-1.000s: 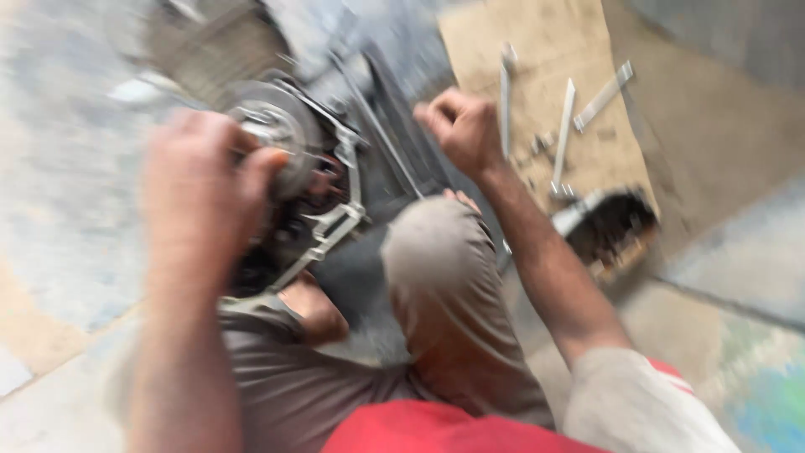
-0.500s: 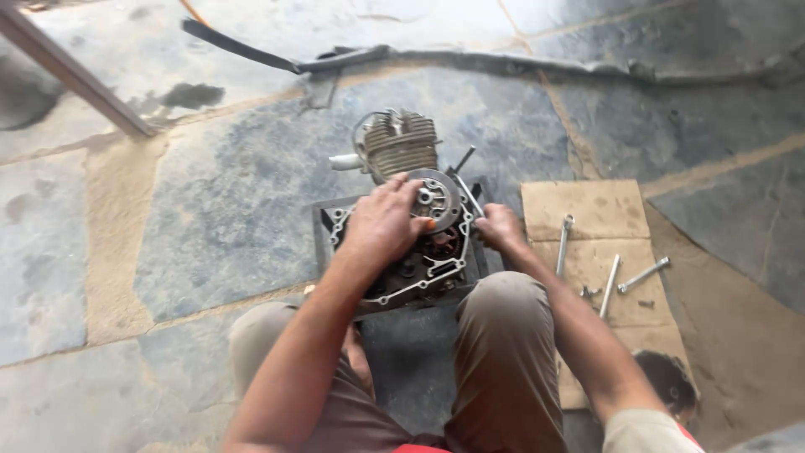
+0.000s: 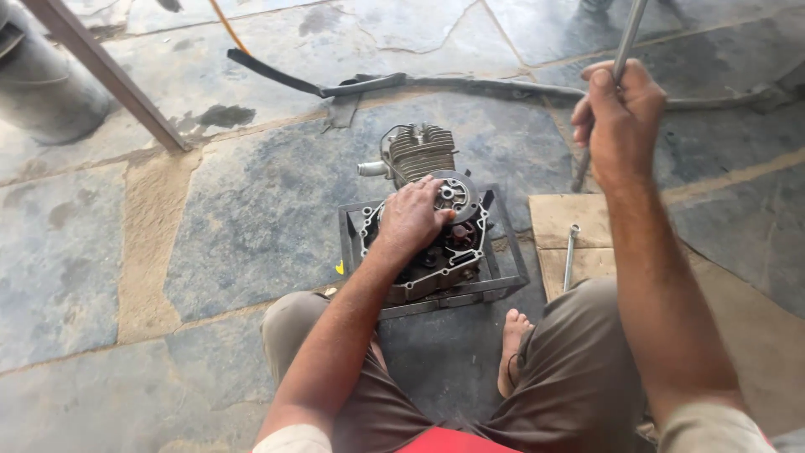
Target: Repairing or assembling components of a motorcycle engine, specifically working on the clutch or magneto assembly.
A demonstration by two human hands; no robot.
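A small motorcycle engine (image 3: 423, 155) with a finned cylinder lies open in a dark metal frame (image 3: 503, 252) on the stone floor. My left hand (image 3: 411, 220) rests palm-down on the open crankcase beside the round clutch part (image 3: 453, 195). My right hand (image 3: 619, 117) is raised at the upper right, closed around a long metal rod (image 3: 629, 33) that runs up out of view. My knees and one bare foot (image 3: 511, 348) show below.
A piece of cardboard (image 3: 553, 222) lies right of the frame with a wrench (image 3: 570, 256) on it. A black rubber strip (image 3: 310, 82) and a hose cross the floor behind the engine. A slanted metal bar (image 3: 109, 80) and grey container (image 3: 42, 75) stand upper left.
My right hand has left the engine, taken hold of a long rod and risen to the upper right. My left hand stays on the crankcase. The view has steadied.
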